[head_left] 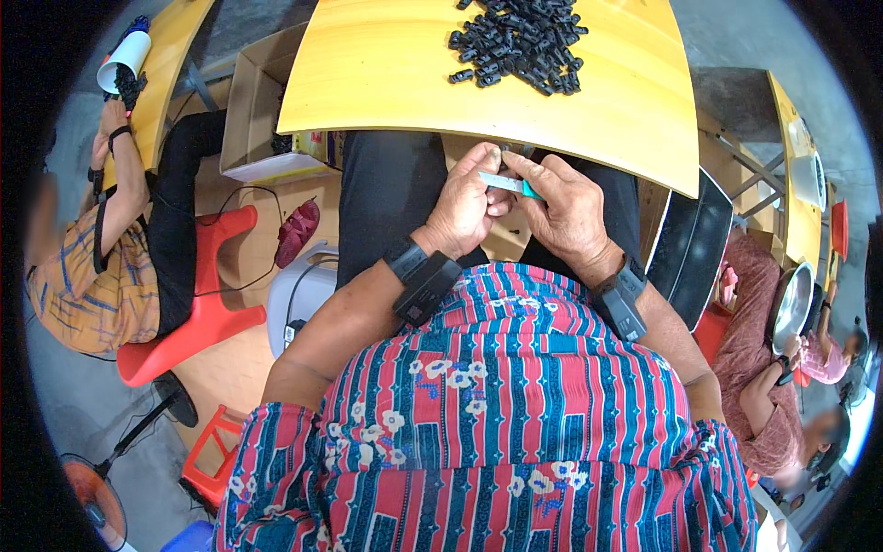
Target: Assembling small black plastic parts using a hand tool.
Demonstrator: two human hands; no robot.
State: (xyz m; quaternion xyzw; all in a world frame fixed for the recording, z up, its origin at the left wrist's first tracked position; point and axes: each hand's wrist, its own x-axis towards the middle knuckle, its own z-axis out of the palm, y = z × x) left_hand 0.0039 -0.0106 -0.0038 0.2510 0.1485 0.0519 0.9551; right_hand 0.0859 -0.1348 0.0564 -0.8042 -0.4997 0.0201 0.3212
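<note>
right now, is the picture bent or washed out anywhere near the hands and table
Head view: the table's near edge bows with fisheye distortion; head view: corners go black and the right rim glares, but the left hand and right hand aren't washed out.

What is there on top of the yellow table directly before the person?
On the yellow table lies a pile of small black parts. The upper parts cover those beneath, so these cannot be fully seen.

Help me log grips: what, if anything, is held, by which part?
Right hand: a knife, by its teal handle. Left hand: seemingly a dark piece, part unclear.
</note>
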